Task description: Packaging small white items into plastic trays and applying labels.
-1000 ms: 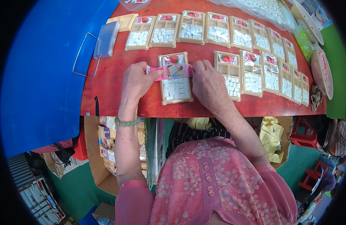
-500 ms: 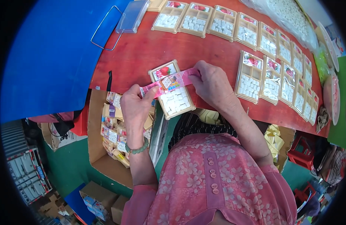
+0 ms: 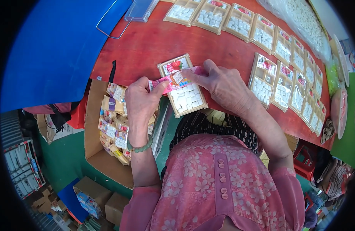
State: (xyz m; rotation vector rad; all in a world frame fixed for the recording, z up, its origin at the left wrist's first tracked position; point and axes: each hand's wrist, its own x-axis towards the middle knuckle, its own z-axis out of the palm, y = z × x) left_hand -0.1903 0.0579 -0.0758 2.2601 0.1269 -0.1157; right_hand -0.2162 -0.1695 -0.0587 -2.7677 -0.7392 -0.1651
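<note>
A beige tray (image 3: 193,110) with white pieces in its lower part and a strawberry-picture card (image 3: 175,65) at its top lies tilted at the table's near edge. Across its middle runs a pink printed label strip (image 3: 178,79). My left hand (image 3: 142,96) pinches the strip's left end between thumb and fingers, beside the tray. At the other end, my right hand (image 3: 225,84) is closed on the strip, one digit pressed onto its printed face. Its curled fingers are partly hidden.
Two rows of similar filled trays (image 3: 264,84) line the red table (image 3: 142,50). A clear bag of white pieces (image 3: 306,19) lies at the far right. An open cardboard box (image 3: 94,115) of labelled packs stands below left, and a blue surface (image 3: 50,57) adjoins the table.
My right hand has moved inward along the strip, its digit now pressing nearer the middle. My left hand still pinches the left end. The whole view has shifted slightly.
</note>
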